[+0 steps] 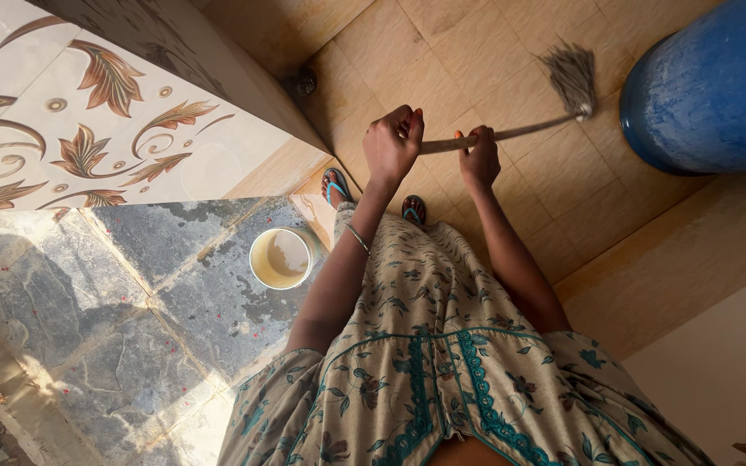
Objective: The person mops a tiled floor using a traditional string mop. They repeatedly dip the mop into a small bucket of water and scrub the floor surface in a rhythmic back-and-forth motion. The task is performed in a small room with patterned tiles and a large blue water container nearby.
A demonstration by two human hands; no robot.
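Note:
I look straight down at a mop with a thin metal handle (524,130) and a grey string head (572,76) resting on the beige tiled floor. My left hand (393,143) is closed around the near end of the handle. My right hand (479,158) grips the handle a little further along, toward the mop head. Both arms reach out over my patterned beige and teal dress. My feet in blue sandals (336,185) stand on the floor below the hands.
A large blue barrel (714,86) stands at the right, close to the mop head. A grey stone counter (131,311) at the left carries a round cup of pale liquid (280,257). Floral wall tiles (88,129) rise behind it.

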